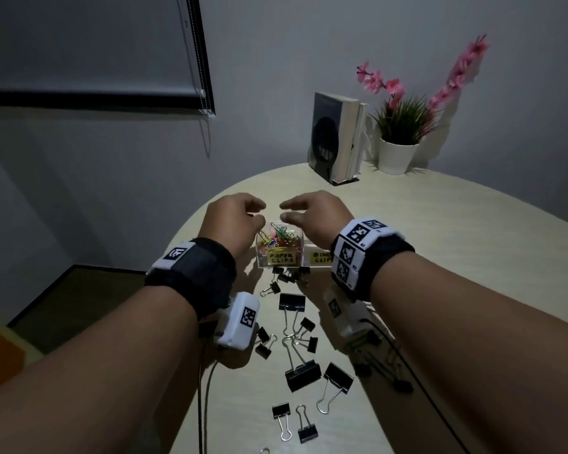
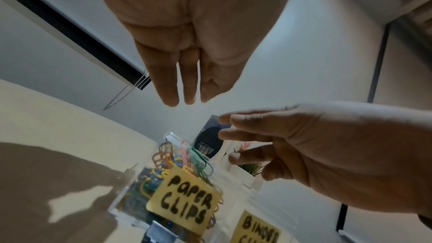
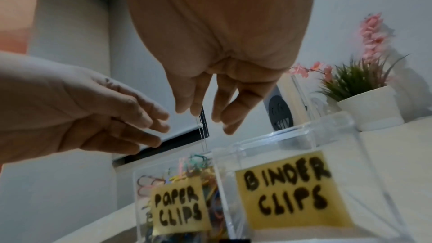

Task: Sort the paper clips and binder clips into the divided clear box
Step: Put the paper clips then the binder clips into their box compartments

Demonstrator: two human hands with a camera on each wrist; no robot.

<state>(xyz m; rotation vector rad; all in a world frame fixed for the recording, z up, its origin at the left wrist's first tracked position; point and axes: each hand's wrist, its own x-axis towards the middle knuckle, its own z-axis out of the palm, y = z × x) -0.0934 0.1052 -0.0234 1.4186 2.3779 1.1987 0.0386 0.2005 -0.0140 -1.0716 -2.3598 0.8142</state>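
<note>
The divided clear box (image 1: 262, 261) stands mid-table with two yellow labels. Its left compartment, marked PAPER CLIPS (image 2: 184, 202), holds a heap of coloured paper clips (image 1: 277, 239) that rises above the rim. The compartment marked BINDER CLIPS (image 3: 287, 189) looks empty in the right wrist view. Several black binder clips (image 1: 302, 373) of different sizes lie scattered on the table in front of the box. My left hand (image 1: 256, 212) and right hand (image 1: 289, 211) hover just above the paper clip heap, fingertips facing each other. Both hands have relaxed fingers and hold nothing.
Upright books in a bookend (image 1: 336, 142) and a white pot with a pink-flowered plant (image 1: 400, 139) stand at the back of the table. The table's curved edge (image 1: 191, 231) runs close to the left of the box. Cables (image 1: 204, 404) trail from my wrists.
</note>
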